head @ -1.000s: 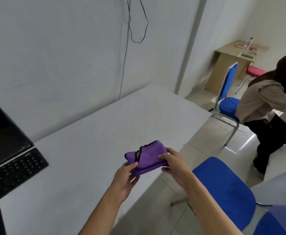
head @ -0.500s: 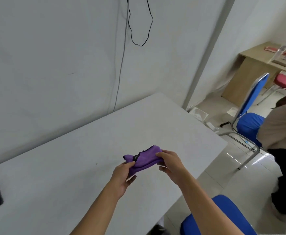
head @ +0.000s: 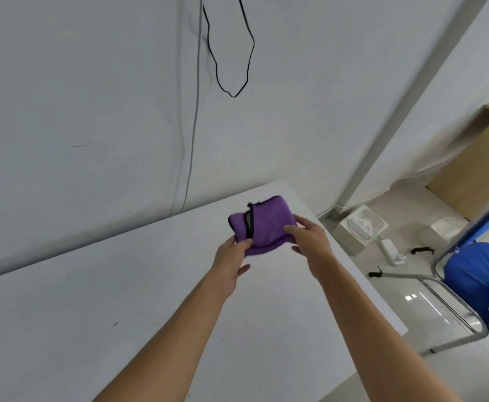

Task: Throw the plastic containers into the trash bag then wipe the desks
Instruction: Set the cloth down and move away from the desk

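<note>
- Holding: purple cloth (head: 262,224), near the middle of the view and a little toward 5 o'clock, carried over the far end of the desk (head: 121,300). It looks lifted clear of the top, though contact cannot be ruled out.
- Grip, left hand (head: 230,262): at the cloth's 7 o'clock corner, thumb on top and fingers underneath, pinched closed on the fabric.
- Grip, right hand (head: 310,242): at the cloth's 4 o'clock edge, fingers laid over the top and curled round the fold, closed on the fabric.
- Cloth, condition: folded into a thick pad, soft and slightly bulging. A black-stitched hem runs across its left part. No wet patch or soiling can be made out.
- Desk, condition: pale grey top, with a few small dark specks toward 7 o'clock.
- Progress, part one (judged): no trash bag is in view. White tray-like items (head: 363,226) lie on the floor at 3 o'clock; whether these are the plastic containers cannot be told.
- Progress, part two (judged): wiping appears about to begin, as the cloth is folded ready and not yet pressed flat to the top. The whole visible surface remains to be wiped.
- Also present: black cable (head: 231,68) looped on the wall at 12 o'clock; blue chair (head: 475,282) at 4 o'clock.
</note>
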